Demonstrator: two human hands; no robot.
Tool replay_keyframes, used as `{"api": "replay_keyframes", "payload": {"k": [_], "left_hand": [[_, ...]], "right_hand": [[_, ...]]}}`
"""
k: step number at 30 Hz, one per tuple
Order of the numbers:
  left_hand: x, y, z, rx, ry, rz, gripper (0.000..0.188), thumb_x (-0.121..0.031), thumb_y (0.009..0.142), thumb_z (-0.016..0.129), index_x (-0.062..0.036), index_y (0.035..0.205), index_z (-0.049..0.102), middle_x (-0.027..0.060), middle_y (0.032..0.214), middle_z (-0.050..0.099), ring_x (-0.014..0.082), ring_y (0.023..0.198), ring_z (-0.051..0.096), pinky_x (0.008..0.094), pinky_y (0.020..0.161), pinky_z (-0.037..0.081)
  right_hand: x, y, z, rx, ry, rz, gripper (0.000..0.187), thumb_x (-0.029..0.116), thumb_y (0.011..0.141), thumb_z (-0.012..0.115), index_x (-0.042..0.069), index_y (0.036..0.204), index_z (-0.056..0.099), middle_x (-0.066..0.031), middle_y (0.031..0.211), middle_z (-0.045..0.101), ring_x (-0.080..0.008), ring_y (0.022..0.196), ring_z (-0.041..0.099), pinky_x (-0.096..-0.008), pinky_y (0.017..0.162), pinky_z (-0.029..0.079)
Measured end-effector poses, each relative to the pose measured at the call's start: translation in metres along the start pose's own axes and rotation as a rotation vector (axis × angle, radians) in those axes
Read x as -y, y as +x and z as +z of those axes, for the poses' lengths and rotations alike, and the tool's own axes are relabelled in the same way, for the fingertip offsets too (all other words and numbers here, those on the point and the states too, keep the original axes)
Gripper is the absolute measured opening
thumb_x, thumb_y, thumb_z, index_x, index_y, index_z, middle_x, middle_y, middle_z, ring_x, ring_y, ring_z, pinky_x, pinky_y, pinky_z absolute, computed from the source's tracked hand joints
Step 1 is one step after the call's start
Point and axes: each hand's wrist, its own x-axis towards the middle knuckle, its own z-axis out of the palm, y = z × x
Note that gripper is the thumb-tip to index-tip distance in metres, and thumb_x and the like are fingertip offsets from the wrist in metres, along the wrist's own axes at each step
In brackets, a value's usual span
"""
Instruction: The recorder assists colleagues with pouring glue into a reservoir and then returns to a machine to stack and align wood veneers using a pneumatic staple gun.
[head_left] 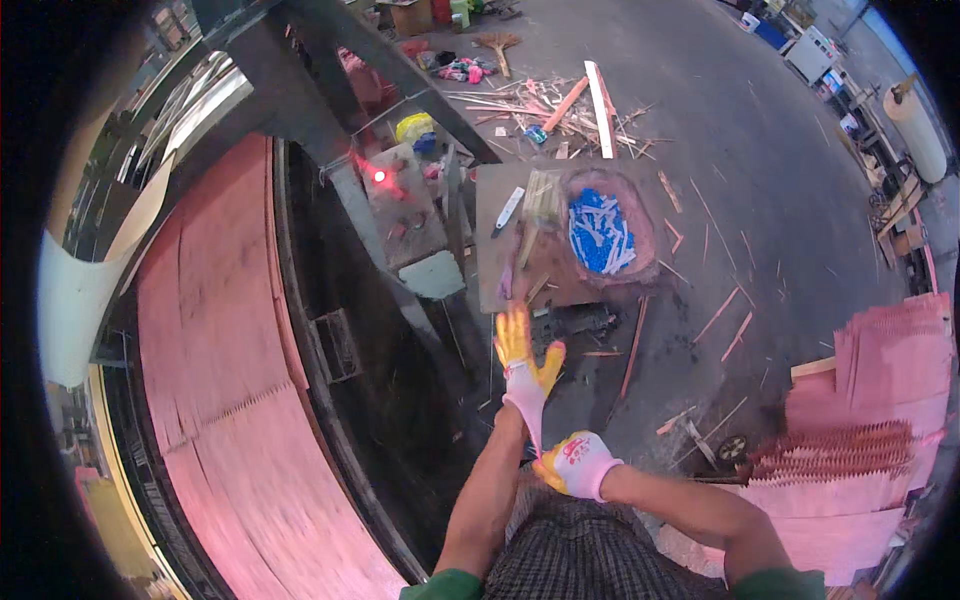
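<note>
Both of my hands wear white work gloves with yellow-coated fingers. My left hand [526, 358] is stretched forward over the floor, fingers and thumb spread, just short of a low table [500, 270]. Close to my body, my right hand [578, 464] is closed on the cuff of the left glove [534, 412], which is drawn out tight from the wrist. On that table are a white-handled knife [508, 208], a bundle of thin pale strips [543, 195], and a round reddish basin [650, 235] holding blue material and light strips.
Pink toothed-edge sheets [215, 330] lie along the machine bed at left; more are stacked [860, 430] at right. Wood scraps [560, 105] litter the floor beyond the table. A dark metal frame [290, 90] stands at upper left, with a red light [380, 177] near it.
</note>
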Motion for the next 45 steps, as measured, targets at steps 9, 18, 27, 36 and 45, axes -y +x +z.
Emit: {"api": "replay_keyframes", "payload": {"k": [9, 18, 27, 36, 45], "left_hand": [[0.037, 0.064, 0.070, 0.108, 0.211, -0.270, 0.069, -0.041, 0.089, 0.066, -0.0008, 0.142, 0.049, 0.0207, 0.130, 0.061, 0.0400, 0.117, 0.059, 0.0498, 0.100, 0.045], [0.114, 0.133, 0.098, 0.357, 0.750, -0.388, 0.053, -0.037, 0.094, 0.062, -0.0057, 0.136, 0.054, 0.0130, 0.119, 0.063, 0.0323, 0.109, 0.064, 0.0483, 0.089, 0.049], [0.120, 0.146, 0.099, 0.454, 0.217, -0.405, 0.024, -0.028, 0.093, 0.063, -0.0109, 0.107, 0.071, 0.0093, 0.099, 0.072, 0.0231, 0.087, 0.070, 0.0407, 0.076, 0.056], [-0.021, -0.124, 0.041, 0.458, -0.919, -0.409, 0.011, -0.003, 0.091, 0.068, -0.0045, 0.101, 0.062, 0.0025, 0.082, 0.059, 0.0137, 0.074, 0.057, 0.0277, 0.063, 0.051], [-0.418, -0.583, -0.017, 2.269, -0.503, 0.476, 0.031, -0.013, 0.088, 0.081, -0.0029, 0.116, 0.071, 0.0022, 0.102, 0.068, 0.0096, 0.085, 0.061, 0.0279, 0.078, 0.052]], "right_hand": [[-0.055, -0.005, -0.010, -0.309, 0.416, 0.379, 0.054, 0.057, 0.096, 0.053, 0.007, 0.091, 0.073, -0.0207, 0.094, 0.073, -0.0404, 0.092, 0.070, -0.0503, 0.080, 0.054], [-0.034, -0.174, 0.143, -0.044, 0.632, 1.106, 0.041, 0.045, 0.095, 0.051, 0.010, 0.085, 0.071, -0.0152, 0.086, 0.072, -0.0389, 0.085, 0.069, -0.0502, 0.076, 0.052], [0.030, -0.246, 0.237, -0.298, 0.700, 1.097, 0.034, 0.044, 0.095, 0.051, 0.016, 0.090, 0.070, -0.0104, 0.082, 0.072, -0.0318, 0.082, 0.069, -0.0443, 0.075, 0.052], [0.105, -0.354, 0.336, -0.975, 1.934, 1.244, 0.044, 0.047, 0.099, 0.064, 0.012, 0.125, 0.070, 0.0019, 0.103, 0.074, -0.0082, 0.065, 0.062, -0.0268, 0.059, 0.051], [0.237, -0.594, 0.509, -2.022, 1.937, 0.574, 0.058, 0.055, 0.104, 0.054, 0.003, 0.125, 0.068, -0.0075, 0.118, 0.073, -0.0095, 0.065, 0.059, -0.0261, 0.057, 0.048]]}}
